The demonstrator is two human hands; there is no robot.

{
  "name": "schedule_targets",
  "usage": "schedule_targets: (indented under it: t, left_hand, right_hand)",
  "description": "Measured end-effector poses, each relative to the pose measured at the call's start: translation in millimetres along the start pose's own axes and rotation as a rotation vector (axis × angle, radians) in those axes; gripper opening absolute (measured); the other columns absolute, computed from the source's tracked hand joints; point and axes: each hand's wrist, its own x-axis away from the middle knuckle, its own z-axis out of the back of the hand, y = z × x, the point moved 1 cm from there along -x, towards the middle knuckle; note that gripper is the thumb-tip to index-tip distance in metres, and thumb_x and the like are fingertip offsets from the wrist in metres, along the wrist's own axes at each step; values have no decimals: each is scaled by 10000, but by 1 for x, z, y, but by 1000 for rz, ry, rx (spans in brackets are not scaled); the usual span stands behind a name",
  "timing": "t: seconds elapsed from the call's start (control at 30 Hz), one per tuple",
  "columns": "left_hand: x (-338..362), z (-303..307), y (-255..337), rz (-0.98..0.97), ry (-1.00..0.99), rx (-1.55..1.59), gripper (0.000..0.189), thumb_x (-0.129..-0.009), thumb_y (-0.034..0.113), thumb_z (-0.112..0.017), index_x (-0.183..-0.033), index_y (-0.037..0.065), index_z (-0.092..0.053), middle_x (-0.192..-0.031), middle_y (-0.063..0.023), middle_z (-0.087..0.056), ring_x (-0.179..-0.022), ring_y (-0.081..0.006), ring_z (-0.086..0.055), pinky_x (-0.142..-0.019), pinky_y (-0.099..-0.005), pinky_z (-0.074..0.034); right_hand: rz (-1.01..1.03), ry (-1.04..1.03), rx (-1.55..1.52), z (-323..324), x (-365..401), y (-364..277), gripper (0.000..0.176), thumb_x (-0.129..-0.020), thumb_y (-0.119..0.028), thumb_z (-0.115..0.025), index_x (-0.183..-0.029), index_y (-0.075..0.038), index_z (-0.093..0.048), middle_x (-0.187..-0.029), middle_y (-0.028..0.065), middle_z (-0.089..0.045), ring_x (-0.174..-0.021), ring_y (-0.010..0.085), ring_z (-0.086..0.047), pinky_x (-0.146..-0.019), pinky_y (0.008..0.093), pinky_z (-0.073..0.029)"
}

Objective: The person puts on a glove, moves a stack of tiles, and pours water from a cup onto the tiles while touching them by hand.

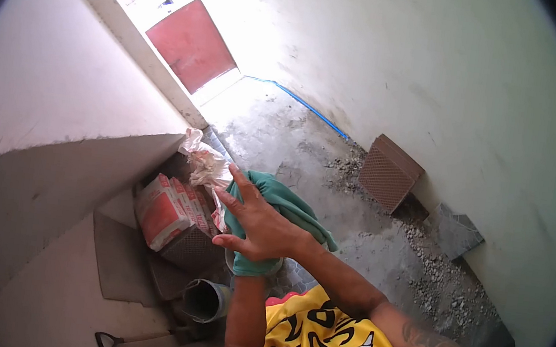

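A green cloth (281, 202), perhaps a garment, is draped over my left hand, and only the left forearm (248, 312) shows below its edge. The fingers of that hand are hidden by the cloth and by my other hand. Across the front of the cloth lies my right hand (259, 225), open, its fingers spread and pointing up and to the left. It overlaps the cloth in this view. Beside the fingertips is a crumpled whitish sack (204, 161).
Red-and-white packages (166, 208) are stacked at the left, near a bucket (207, 301) and a shovel handle (110, 342). Brown textured tiles (389, 173) lean on the right wall, with rubble (441, 284) below. A blue pipe (310, 108) follows the wall toward a red gate (193, 45).
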Motion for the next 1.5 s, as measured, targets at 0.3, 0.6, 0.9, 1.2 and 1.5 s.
schedule_targets:
  t: [0.3, 0.6, 0.9, 1.2, 1.5]
  left_hand:
    - [-16, -5, -16, 77, 1, 185, 397, -980, 154, -462, -1358, 36, -436, -1308, -105, -505, -1219, -228, -478, -1067, -316, -367]
    - [-38, -11, -39, 195, 7, 447, 409, -974, 143, -469, -1366, 34, -431, -1326, -115, -500, -1233, -234, -474, -1074, -319, -362]
    - [-85, -9, -74, 311, 25, 764, 421, -967, 131, -477, -1373, 32, -426, -1343, -125, -494, -1248, -240, -470, -1081, -322, -358]
    - [-228, 56, -46, -247, -158, -488, 434, -923, 140, -546, -1335, 27, -466, -1199, -80, -597, -1072, -188, -582, -943, -292, -470]
    - [-313, 49, -206, -31, -247, -793, 383, -861, 221, -612, -1203, 60, -550, -1047, -100, -632, -946, -241, -610, -840, -323, -492]
  right_hand:
    - [-62, 7, 100, 2, 10, 15, 914, -845, -582, -621, -1438, 44, -318, -1511, 372, -29, -1406, 541, -107, -1157, 493, -179]
    - [-227, -81, 288, 8, 15, 43, 928, -836, -613, -608, -1406, 75, -359, -1501, 371, -62, -1366, 589, -144, -1141, 537, -192]
    - [-317, -56, 323, 15, 14, 96, 853, -823, -579, -647, -1383, 21, -415, -1505, 335, -151, -1370, 552, -204, -1138, 540, -214]
    - [-399, -373, 620, 26, 1, 156, 524, -788, -448, -720, -1116, -42, -674, -1446, 318, -331, -1381, 468, -279, -1104, 575, -260]
    - [-303, -788, 899, -54, -61, 369, 706, -803, -431, -635, -1432, -183, -433, -1503, 99, -387, -1400, 313, -312, -1148, 498, -226]
